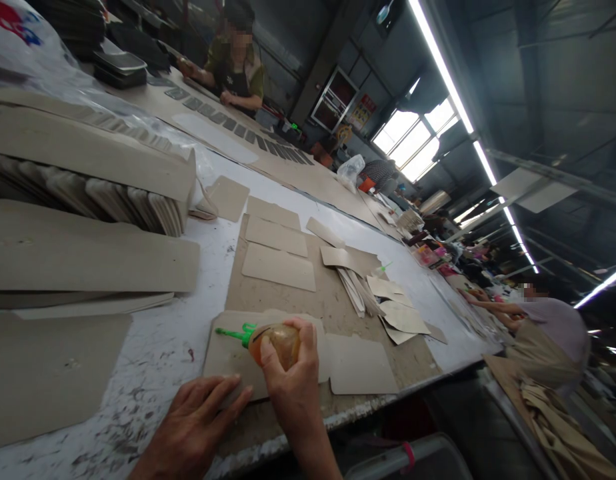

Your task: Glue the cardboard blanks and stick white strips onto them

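In my right hand (294, 383) is a squeeze bottle of amber glue (283, 339), tipped on its side. Its green nozzle (231, 333) points left, over a grey-beige cardboard panel (223, 363). My left hand (195, 417) lies with fingers stretched out at that panel's near edge. Another cardboard panel (361, 363) lies just to the right, and several more panels (278, 267) are laid out beyond. A loose pile of paper-like pieces (401, 317) sits farther right.
Tall stacks of cardboard panels (88, 247) fill the left side. The white, stained tabletop (153, 347) has its near edge in front of me. A person (238, 73) works across the table, where dark pieces (248, 133) lie in a row; another person (548, 333) leans in at right.
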`<state>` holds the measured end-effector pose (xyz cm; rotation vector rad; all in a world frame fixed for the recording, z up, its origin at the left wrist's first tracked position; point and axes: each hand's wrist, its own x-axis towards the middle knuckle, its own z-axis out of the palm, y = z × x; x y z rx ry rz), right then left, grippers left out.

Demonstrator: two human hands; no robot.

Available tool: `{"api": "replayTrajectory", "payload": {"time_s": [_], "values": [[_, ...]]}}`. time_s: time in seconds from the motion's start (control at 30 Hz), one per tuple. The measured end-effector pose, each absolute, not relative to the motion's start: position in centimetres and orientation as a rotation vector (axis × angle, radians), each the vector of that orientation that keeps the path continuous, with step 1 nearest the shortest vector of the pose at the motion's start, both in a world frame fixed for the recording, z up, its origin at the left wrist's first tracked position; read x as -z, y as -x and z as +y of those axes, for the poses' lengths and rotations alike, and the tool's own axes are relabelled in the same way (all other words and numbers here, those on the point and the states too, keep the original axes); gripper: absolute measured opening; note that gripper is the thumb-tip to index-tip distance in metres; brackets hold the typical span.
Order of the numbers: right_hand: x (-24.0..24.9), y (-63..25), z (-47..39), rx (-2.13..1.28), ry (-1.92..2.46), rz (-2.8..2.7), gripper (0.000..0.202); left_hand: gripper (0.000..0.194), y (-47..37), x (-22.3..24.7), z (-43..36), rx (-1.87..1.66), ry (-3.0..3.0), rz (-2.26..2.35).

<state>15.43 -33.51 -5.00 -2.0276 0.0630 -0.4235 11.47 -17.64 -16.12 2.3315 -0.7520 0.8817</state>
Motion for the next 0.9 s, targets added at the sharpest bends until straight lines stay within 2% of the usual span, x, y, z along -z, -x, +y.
{"api": "replayTrajectory", "payload": {"time_s": [0.17,0.33,0.43,0.53,0.63,0.77,0.9], "values": [[4.7,-15.6,-35.8,0.184,1.397,0.352,0.051,0.030,-12.0,14.7,-17.8,-0.956,-2.308,-0.788],[4.6,-14.1,-41.9,0.394,1.124,0.555,0.049,0.032,-12.1,14.3,-17.0,-0.939,-2.238,-0.819],[5.7,-13.1,-44.8,0.492,1.132,0.599,0.046,0.036,-12.3,15.6,-15.9,-0.949,-2.239,-0.567],[7.4,-12.7,-45.8,0.539,1.146,0.629,0.042,0.050,-13.0,16.4,-15.1,-0.578,-2.299,-0.096],[8.7,-12.9,-45.5,0.538,1.133,0.634,0.039,0.053,-14.0,15.6,-15.1,-0.164,-2.312,0.077],[9.4,-13.2,-45.1,0.525,1.107,0.632,0.038,0.052,-14.7,13.4,-15.5,0.021,-2.261,0.151],[9.3,-12.9,-45.3,0.509,1.090,0.629,0.040,0.047,-14.8,12.1,-15.4,0.025,-2.257,0.180]]}}
